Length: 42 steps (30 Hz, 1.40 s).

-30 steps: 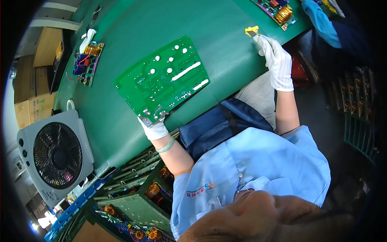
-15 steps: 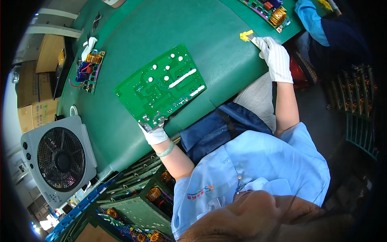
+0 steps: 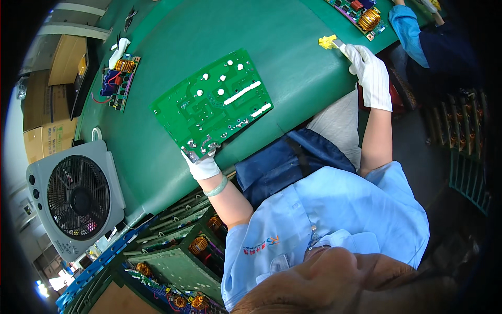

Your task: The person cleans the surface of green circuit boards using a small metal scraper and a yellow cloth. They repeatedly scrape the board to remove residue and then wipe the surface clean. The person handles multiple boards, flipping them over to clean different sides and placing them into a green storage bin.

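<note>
head view: gloved left hand grips near corner of green circuit board, right of grey fan; gloved right hand pinches flat tool, yellow wad at tip, farther right of fan.

At six o'clock my light-blue shirt bears orange-red lettering; at nine, a cardboard box carries print too small to read.

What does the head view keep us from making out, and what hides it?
In the head view:
Underside of the green board: turned away from the camera.
Some fingers of the left hand: behind that board.
Near end of the yellow-tipped tool: inside the right hand.
Rest of the coil-bearing board: cut off by the upper edge.
</note>
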{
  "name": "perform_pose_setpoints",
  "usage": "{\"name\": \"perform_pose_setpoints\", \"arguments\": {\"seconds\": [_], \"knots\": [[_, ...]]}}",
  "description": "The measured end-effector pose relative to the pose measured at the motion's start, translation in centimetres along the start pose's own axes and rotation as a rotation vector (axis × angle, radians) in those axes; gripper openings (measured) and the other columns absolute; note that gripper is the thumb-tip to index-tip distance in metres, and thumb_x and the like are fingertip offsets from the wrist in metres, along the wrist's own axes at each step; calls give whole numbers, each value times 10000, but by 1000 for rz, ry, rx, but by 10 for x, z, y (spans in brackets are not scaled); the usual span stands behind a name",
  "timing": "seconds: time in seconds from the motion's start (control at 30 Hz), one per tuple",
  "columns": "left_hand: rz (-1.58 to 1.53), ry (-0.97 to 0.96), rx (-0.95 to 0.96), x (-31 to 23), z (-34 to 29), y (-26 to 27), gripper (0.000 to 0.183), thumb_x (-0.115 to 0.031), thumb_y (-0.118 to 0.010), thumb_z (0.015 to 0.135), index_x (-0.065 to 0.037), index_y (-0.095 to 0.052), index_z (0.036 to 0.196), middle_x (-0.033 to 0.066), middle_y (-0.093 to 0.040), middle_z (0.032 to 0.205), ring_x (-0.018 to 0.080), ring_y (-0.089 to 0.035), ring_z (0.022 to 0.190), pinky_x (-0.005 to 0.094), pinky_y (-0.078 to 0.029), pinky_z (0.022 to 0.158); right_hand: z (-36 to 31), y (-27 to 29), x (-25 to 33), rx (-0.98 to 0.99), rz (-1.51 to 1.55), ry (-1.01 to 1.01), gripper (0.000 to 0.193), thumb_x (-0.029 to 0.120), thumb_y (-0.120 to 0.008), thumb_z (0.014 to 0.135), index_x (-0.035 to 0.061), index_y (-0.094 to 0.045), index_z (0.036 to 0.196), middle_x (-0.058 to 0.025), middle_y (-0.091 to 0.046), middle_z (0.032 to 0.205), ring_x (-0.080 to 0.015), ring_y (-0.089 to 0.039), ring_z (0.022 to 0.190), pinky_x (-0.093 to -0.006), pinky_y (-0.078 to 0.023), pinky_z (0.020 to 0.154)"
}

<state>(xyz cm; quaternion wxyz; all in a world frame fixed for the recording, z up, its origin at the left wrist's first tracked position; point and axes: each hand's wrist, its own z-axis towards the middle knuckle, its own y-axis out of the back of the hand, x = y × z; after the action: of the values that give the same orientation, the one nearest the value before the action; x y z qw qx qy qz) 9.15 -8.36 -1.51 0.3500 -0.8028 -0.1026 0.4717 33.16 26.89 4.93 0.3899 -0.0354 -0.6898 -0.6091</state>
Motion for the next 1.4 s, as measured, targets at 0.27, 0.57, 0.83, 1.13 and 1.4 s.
{"name": "perform_pose_setpoints", "arguments": {"seconds": [0.27,0.57,0.83,1.13,1.4], "knots": [[-13,19,9,3,4,3,330,-316,-429,1023,-67,-608,1144,117,-676,1000,255,-679,776,408,-575,570,-9,-54,41,112,774,193,381,188,-712,931,23,-574,1245,-58,-662,975,-98,-615,735,-242,-517,639],[26,24,-41,-7,-10,8,330,-315,-429,1023,-66,-608,1147,119,-676,1003,256,-681,779,411,-578,576,0,-109,85,494,1006,106,331,204,-677,935,97,-666,1247,-12,-704,922,-29,-491,594,-177,-393,503],[47,40,-52,-8,-10,8,330,-313,-430,1023,-65,-608,1149,120,-677,1005,257,-682,782,413,-581,581,-5,-101,84,619,1101,143,377,209,-615,969,109,-628,1332,-58,-736,1091,-25,-555,584,-165,-406,471],[49,43,-53,-8,-12,7,331,-312,-430,1022,-64,-608,1151,122,-677,1008,259,-684,786,416,-584,586,-4,-99,82,708,1106,171,391,175,-582,982,108,-598,1367,-53,-720,1145,-27,-564,583,-164,-410,473],[42,64,-32,-2,-2,3,331,-310,-430,1022,-63,-607,1153,123,-678,1010,260,-685,789,418,-587,591,-3,-98,77,669,1084,171,383,180,-580,987,92,-600,1358,-36,-725,1137,-28,-556,593,-160,-407,481]]}}
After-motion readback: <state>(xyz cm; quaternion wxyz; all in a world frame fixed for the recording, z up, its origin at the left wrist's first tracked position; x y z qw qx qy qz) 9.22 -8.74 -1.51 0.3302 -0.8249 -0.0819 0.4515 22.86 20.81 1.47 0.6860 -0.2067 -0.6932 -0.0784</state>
